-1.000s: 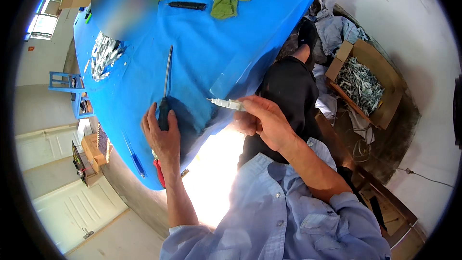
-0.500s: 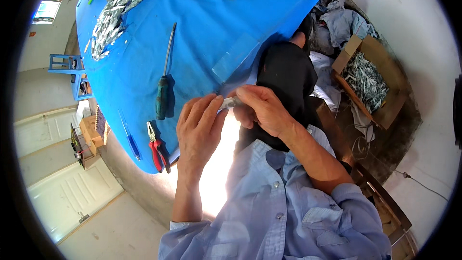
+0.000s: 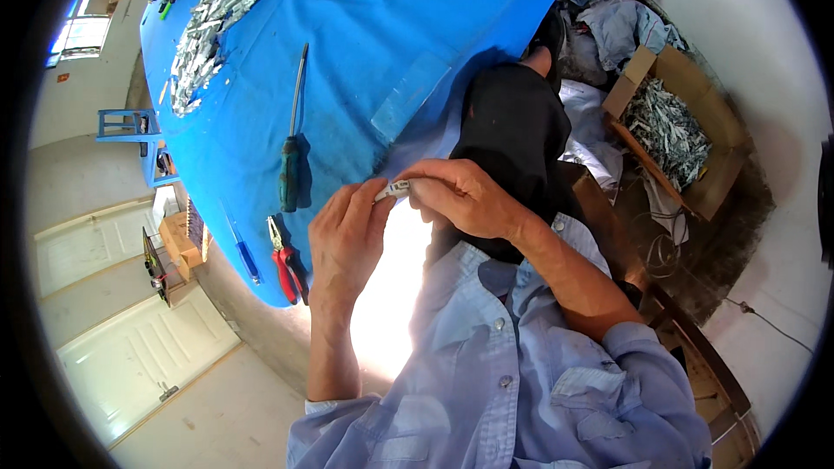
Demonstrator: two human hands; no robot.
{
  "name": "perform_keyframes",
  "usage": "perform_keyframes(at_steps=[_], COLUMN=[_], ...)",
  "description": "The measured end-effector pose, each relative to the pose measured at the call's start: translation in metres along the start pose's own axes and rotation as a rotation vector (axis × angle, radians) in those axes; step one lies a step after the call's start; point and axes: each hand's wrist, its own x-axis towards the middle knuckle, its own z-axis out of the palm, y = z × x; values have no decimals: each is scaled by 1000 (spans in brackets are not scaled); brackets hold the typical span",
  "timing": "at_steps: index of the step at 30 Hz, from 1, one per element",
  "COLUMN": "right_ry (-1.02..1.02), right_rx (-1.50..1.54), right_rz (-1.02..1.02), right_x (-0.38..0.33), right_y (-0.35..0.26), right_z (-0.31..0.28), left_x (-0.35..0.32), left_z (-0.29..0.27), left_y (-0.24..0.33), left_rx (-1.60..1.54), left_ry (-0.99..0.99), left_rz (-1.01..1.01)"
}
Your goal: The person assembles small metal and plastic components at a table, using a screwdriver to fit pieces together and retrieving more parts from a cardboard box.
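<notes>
Far left, a heap of small grey metal parts (image 3: 204,39) lies on the blue table cover (image 3: 382,61), well apart from the hands. A green-handled screwdriver (image 3: 291,135) lies lengthwise nearer the table's edge. A blue pen (image 3: 246,258) and red-handled pliers (image 3: 285,262) lie right at the near rim, the pliers' handles seeming to overhang it.

Left hand (image 3: 346,239): fingers pressed together, pinching one end of a small white part (image 3: 398,188). Right hand (image 3: 460,198): fingers curled, pinching the other end. The part sits between both hands, in the air just off the table's near edge, above the lap.

Risks, as judged:
- The part is held only at its ends by fingertips; a slip would likely drop it past the lap to the floor, since no surface lies under it.
- A left elbow or forearm swing outward could knock the pliers or pen off the rim.

Room: open cover lies ahead of the hands, between the screwdriver and the dark trouser knee (image 3: 512,122). To the right, a cardboard box (image 3: 695,95) of grey parts stands on the floor, beside crumpled cloth (image 3: 617,22); little free space there.
</notes>
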Motion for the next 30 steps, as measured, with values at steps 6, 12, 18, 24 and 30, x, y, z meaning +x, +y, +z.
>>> perform_keyframes(at_steps=[6,12,18,24,30], right_ry=[-63,-71,-9,115,94], right_rx=[76,117,43,-301,-346], right_rz=[2,33,-18,-289,-278], right_x=[-3,-5,-9,-10,-12], right_y=[3,-2,-5,-3,-2], right_z=[-7,-11,-5,0,1], left_x=[-1,0,9,2,-4], left_z=[-1,-1,-6,-10,-11], left_y=[3,6,8,5,5], left_rx=[59,74,97,45,0], left_ry=[-45,-68,-23,-131,-125], left_rz=[82,74,168,32,-43])
